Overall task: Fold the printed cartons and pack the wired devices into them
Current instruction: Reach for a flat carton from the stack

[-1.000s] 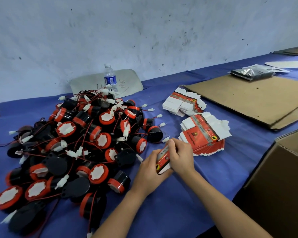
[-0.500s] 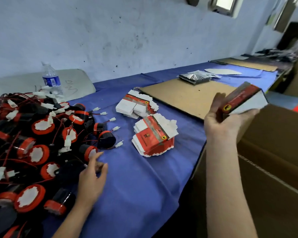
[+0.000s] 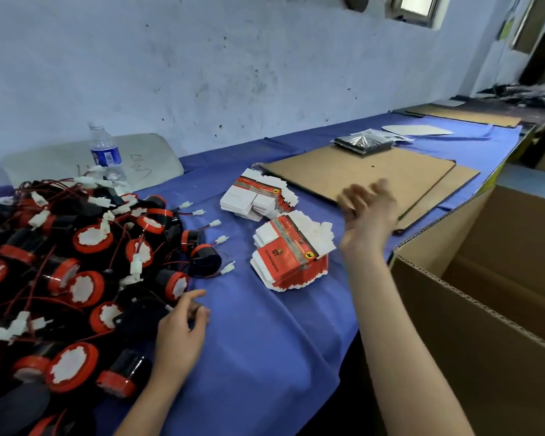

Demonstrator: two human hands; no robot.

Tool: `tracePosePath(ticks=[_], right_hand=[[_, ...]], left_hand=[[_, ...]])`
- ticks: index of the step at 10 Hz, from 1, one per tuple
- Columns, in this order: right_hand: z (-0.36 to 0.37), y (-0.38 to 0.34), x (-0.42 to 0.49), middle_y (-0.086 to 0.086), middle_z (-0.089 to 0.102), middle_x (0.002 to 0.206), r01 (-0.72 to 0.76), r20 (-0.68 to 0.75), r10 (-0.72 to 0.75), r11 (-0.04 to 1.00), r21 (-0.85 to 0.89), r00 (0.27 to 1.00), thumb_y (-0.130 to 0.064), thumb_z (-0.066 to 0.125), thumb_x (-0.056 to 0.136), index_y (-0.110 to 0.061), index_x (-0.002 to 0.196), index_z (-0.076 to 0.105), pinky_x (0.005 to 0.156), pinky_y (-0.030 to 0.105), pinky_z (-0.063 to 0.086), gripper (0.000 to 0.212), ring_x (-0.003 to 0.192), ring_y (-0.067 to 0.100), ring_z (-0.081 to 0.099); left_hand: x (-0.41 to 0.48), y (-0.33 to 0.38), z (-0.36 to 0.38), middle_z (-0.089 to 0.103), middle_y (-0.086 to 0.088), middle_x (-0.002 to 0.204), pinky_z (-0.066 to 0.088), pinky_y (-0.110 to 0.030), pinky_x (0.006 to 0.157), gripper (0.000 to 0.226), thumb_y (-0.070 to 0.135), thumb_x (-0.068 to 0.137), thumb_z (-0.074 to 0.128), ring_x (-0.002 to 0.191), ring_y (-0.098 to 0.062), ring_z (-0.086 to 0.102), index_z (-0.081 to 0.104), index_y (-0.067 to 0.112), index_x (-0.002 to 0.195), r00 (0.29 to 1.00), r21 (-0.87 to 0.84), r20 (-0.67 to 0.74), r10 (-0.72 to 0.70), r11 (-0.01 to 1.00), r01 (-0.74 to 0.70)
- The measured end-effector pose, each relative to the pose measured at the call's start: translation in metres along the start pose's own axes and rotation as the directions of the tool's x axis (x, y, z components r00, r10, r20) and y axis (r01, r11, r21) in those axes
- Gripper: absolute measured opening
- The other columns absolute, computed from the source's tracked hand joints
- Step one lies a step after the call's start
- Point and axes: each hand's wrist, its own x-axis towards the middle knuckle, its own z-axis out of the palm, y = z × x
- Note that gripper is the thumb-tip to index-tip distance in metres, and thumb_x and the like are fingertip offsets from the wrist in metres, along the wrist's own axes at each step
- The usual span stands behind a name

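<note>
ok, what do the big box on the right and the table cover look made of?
Big box: corrugated cardboard, matte brown; fluted edge shows along its rim. Table cover: apparently thin blue cloth, matte; it wrinkles and drapes over the table edge.

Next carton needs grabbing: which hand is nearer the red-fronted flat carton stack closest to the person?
Right. The right hand is just right of the carton stack; the left hand is farther, down-left, at the edge of the wired devices.
</note>
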Motion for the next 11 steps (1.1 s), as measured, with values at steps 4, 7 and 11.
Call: tracePosePath(ticks=[4,7,11], right_hand=[[0.043,0.081,-0.01,0.017,-0.018,0.158,0.809,0.72,0.521,0.091,-0.581,0.459,-0.057,0.078,0.067,-0.034,0.15,-0.017,0.115,0.056,0.012,0.129,0.145,0.044,-0.009],[0.049,0.038,0.002,0.011,0.061,0.119,0.942,0.825,0.467,-0.059,-0.329,0.317,-0.033,0.068,0.086,-0.016,0.131,0.055,0.074,0.032,0.043,0.049,0.106,0.028,0.058],[0.045,-0.014,0.046,0.011,0.062,0.109,0.86,0.865,0.006,0.101,-0.5,0.502,-0.022,0.043,0.098,-0.031,0.122,0.057,0.067,0.033,0.035,0.029,0.092,0.034,0.055]], left_hand=[[0.002,-0.002,-0.002,0.067,0.004,0.082,0.043,-0.012,0.071,0.023,-0.009,0.087,0.056,0.076,-0.014,0.065,0.069,0.008,0.093,0.999,0.078,-0.006,0.054,0.995,-0.054],[0.002,-0.002,-0.002,0.065,0.007,0.081,0.042,-0.004,0.069,0.026,-0.008,0.089,0.054,0.078,-0.012,0.065,0.067,0.014,0.088,0.999,0.073,0.019,0.034,0.997,-0.036],[-0.001,-0.005,-0.003,0.066,0.003,0.08,0.045,-0.008,0.066,0.031,-0.007,0.09,0.055,0.073,-0.002,0.064,0.064,0.022,0.084,0.999,0.008,0.018,0.047,0.999,-0.047]])
